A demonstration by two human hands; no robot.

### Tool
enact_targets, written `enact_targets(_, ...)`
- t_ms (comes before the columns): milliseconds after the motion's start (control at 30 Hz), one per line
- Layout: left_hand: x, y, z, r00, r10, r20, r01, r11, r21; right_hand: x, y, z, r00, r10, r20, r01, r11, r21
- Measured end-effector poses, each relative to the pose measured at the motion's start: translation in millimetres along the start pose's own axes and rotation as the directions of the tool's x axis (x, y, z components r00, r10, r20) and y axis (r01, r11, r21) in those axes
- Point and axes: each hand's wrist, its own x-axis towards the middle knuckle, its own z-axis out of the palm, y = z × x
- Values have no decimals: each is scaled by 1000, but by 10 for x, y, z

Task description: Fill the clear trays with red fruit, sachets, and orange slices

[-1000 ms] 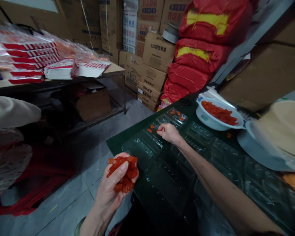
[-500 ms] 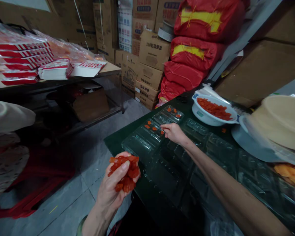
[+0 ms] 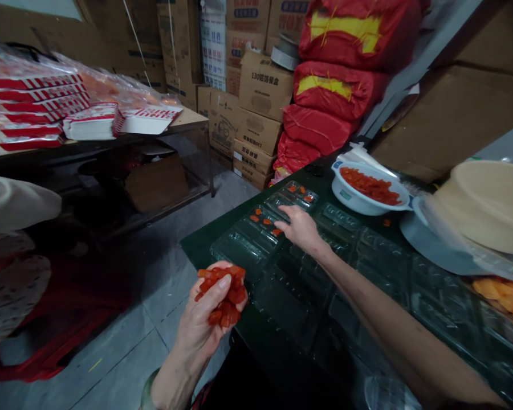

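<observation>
My left hand (image 3: 200, 319) is shut on a clump of glossy red-orange food pieces (image 3: 224, 296), low over the grey floor beside the table edge. My right hand (image 3: 301, 230) rests just above a clear plastic compartment tray (image 3: 256, 230), its fingertips next to a small orange piece (image 3: 276, 232). Nothing shows between those fingers. Several more orange pieces lie singly in the tray's compartments. Farther along the dark green table (image 3: 231, 239), a white bowl (image 3: 350, 196) is heaped with the same red-orange pieces.
More clear trays (image 3: 367, 267) cover the table. On the right are a beige bowl (image 3: 487, 205), a grey dish (image 3: 427, 245) and bagged orange food (image 3: 502, 299). A person's pale sleeve (image 3: 12, 205) intrudes at left, beside a table of red-and-white boxes (image 3: 94, 122). Cartons and red sacks (image 3: 333, 85) are stacked behind.
My right hand has lifted slightly, its fingers opening away from the tray. My left hand has shifted a little right with its pieces. The whole scene has drifted slightly in view.
</observation>
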Motion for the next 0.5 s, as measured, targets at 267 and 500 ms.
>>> enact_targets(267, 94, -203, 451, 988, 107, 115, -143, 914, 379, -902, -712, -203, 824, 279, 493, -564, 316, 763)
enact_targets(500, 198, -502, 760, 750, 427, 505, -633, 243, 735, -1019, -578, -343, 613, 398, 682, -495, -480, 724)
